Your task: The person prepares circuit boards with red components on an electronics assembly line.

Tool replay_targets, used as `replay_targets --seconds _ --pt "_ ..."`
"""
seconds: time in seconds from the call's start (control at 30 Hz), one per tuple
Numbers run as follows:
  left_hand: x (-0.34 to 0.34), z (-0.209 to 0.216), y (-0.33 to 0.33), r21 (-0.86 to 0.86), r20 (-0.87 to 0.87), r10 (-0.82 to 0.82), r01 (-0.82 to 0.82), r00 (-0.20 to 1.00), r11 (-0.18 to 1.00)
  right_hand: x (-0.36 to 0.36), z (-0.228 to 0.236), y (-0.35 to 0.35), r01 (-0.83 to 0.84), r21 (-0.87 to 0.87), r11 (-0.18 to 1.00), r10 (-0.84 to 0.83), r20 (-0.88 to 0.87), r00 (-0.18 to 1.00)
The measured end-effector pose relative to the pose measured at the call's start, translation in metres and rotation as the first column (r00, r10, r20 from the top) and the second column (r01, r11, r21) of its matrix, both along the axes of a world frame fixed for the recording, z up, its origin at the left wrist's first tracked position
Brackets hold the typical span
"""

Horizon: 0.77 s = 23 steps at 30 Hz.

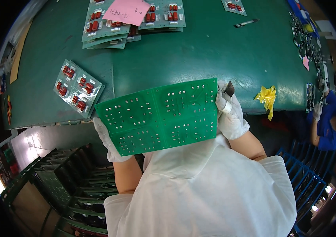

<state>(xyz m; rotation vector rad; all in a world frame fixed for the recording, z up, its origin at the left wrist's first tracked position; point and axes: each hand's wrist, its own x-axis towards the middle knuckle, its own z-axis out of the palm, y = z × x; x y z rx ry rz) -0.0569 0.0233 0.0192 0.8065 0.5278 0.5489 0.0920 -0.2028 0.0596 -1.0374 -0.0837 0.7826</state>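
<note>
A green circuit board (pixel 160 118) is held up in front of me, its soldered side with rows of shiny joints facing me. My left hand (pixel 108 140), in a white glove, grips its left edge; most of those fingers are hidden behind it. At the right edge my right hand (pixel 233 116), gloved too, is closed on the board. A small dark, flat, pointed piece like a blade (pixel 229 89) sticks up from between that hand's fingers. On the bench to the left lies a smaller board (pixel 78 89) with red components facing up.
Stacked boards (pixel 152 23) carry a pink note (pixel 126 12) at the far side of the green bench (pixel 199 55). A pen (pixel 247 23) and crumpled yellow plastic (pixel 267 98) lie to the right. A co-worker in blue (pixel 330 122) works at far right. Racks (pixel 65 181) stand lower left.
</note>
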Motion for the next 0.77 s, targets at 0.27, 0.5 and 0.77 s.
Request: replay_targets --seconds 0.27,0.5,0.77 --pt "-0.012 0.028 0.014 0.034 -0.230 -0.184 0.197 0.955 0.980 0.001 -0.014 0.016 0.059 -0.194 0.979 -0.074 -0.068 0.995" --pt "-0.027 0.044 0.015 0.084 -0.346 -0.201 0.244 0.916 0.966 -0.005 -0.011 0.046 0.038 -0.211 0.977 -0.032 0.031 0.999" --pt "-0.053 0.080 0.064 0.349 0.114 0.339 -0.357 0.934 0.866 0.003 0.000 0.056 -0.239 -0.233 0.943 0.231 -0.060 0.971"
